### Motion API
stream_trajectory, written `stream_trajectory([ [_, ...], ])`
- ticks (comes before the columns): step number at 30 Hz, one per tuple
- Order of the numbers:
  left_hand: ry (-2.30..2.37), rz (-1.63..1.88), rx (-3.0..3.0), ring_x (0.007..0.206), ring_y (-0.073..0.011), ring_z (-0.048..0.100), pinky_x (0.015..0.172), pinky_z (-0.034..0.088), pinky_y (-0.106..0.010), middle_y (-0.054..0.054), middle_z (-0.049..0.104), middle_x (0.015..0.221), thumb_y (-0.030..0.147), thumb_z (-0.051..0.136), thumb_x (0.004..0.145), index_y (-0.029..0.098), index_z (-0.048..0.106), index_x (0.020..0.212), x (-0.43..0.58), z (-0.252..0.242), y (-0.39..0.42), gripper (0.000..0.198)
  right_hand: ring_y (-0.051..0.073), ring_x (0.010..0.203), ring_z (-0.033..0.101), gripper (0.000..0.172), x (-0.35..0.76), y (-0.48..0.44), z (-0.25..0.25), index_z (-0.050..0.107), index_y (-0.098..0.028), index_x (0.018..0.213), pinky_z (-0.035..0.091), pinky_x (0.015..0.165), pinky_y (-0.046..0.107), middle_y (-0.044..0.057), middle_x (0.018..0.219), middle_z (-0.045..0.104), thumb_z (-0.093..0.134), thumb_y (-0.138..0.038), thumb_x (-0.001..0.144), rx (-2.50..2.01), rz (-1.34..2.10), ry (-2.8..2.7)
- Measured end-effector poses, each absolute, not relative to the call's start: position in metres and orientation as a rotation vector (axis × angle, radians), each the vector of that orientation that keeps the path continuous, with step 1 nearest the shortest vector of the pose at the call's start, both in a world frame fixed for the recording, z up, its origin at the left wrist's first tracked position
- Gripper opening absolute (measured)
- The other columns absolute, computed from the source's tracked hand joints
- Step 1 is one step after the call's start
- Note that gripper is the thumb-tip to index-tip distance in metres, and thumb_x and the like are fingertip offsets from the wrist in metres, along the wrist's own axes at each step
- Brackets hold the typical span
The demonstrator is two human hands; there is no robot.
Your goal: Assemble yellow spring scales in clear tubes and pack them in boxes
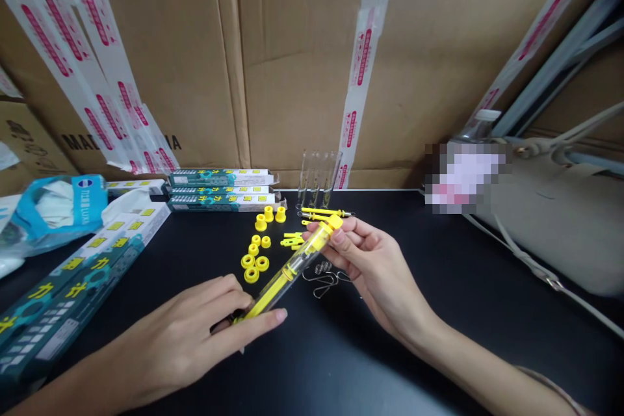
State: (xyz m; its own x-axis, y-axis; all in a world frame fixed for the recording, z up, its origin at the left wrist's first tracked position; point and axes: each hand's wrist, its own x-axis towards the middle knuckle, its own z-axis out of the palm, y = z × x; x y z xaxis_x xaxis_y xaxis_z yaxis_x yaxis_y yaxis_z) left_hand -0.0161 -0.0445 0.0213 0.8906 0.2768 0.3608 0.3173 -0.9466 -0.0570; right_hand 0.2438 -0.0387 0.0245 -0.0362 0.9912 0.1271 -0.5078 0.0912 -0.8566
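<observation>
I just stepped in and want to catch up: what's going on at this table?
A person is holding a clear tube with yellow parts inside, tilted over the dark table. The left hand grips its lower end, while the right hand has its fingers at the yellow cap on the upper end. Beyond, loose yellow collars and bent wire hooks lie out, more clear tubes stand upright, and printed boxes are stacked.

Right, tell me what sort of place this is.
Probably a makeshift work corner in a storeroom: tall, taped brown cardboard stands behind a flat black tabletop, and long, dark green-and-white printed cartons are stacked there.
</observation>
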Motion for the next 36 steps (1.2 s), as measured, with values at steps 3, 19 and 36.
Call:
stream_trajectory([
  [3, -0.466, -0.575, -2.951, 0.078, -0.0181, 0.059, 0.070, 0.052, -0.027, -0.006, 0.068, 0.089, -0.009, 0.034, 0.095, 0.014, 0.057, 0.138, -0.014, 0.022, -0.045, 0.053, 0.020, 0.092, 0.076, 0.015, 0.243, -0.039, 0.023, 0.069, -0.020, 0.075, 0.061, 0.087, 0.031, 0.004, 0.092, 0.081, 0.083, -0.024, 0.080, -0.696, 1.390, -0.886],
  [19, -0.469, -0.516, -2.969, 0.079, -0.0187, 0.060, 0.071, 0.053, -0.028, -0.006, 0.067, 0.089, -0.011, 0.032, 0.092, 0.017, 0.049, 0.145, -0.019, 0.016, -0.043, 0.063, 0.020, 0.094, 0.075, 0.016, 0.243, -0.043, 0.024, 0.070, -0.020, 0.073, 0.061, 0.087, 0.032, 0.005, 0.094, 0.080, 0.081, -0.026, 0.082, -0.746, 1.311, -0.908],
  [36, -0.450, -0.592, -2.870, 0.074, -0.0183, 0.055, 0.070, 0.047, -0.029, -0.005, 0.066, 0.087, -0.010, 0.036, 0.093, 0.017, 0.057, 0.138, -0.017, 0.020, -0.045, 0.057, 0.020, 0.102, 0.073, 0.040, 0.253, -0.036, 0.025, 0.070, -0.027, 0.122, 0.053, 0.102, 0.035, 0.004, 0.109, 0.079, 0.079, -0.024, 0.083, -0.715, 1.484, -0.974],
])
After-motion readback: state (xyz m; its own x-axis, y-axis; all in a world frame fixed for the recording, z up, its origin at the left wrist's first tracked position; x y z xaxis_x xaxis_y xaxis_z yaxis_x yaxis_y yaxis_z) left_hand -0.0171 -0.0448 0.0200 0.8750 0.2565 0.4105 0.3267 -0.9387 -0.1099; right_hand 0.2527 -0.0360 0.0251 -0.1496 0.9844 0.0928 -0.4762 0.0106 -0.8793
